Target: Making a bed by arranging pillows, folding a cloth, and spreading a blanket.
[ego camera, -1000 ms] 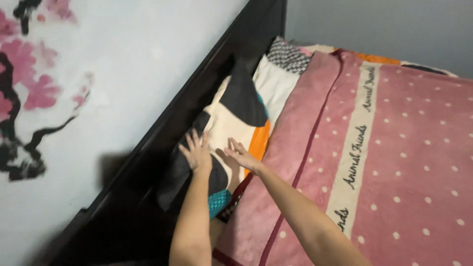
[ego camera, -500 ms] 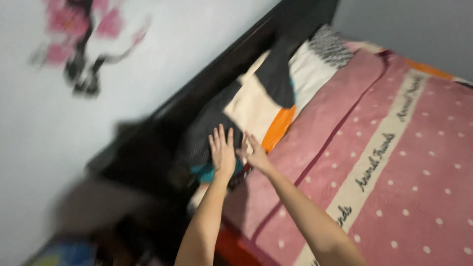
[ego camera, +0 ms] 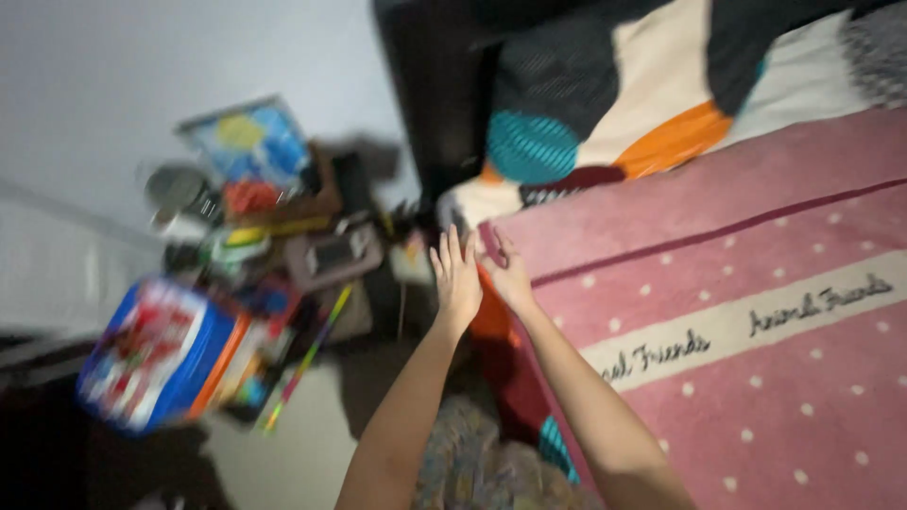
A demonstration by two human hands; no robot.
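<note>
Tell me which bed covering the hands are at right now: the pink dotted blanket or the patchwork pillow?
The pink dotted blanket: both hands rest at its corner edge, while the patchwork pillow lies farther up, untouched.

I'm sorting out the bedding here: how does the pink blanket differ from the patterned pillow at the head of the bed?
The pink blanket is one colour, dotted white, with a cream lettered band; the pillow has big black, cream, teal and orange patches. The blanket lies flat, while the pillow is plump and leans against the dark headboard. Both hands, left and right, are at the blanket's corner, away from the pillow. Both are soft bedding.
</note>
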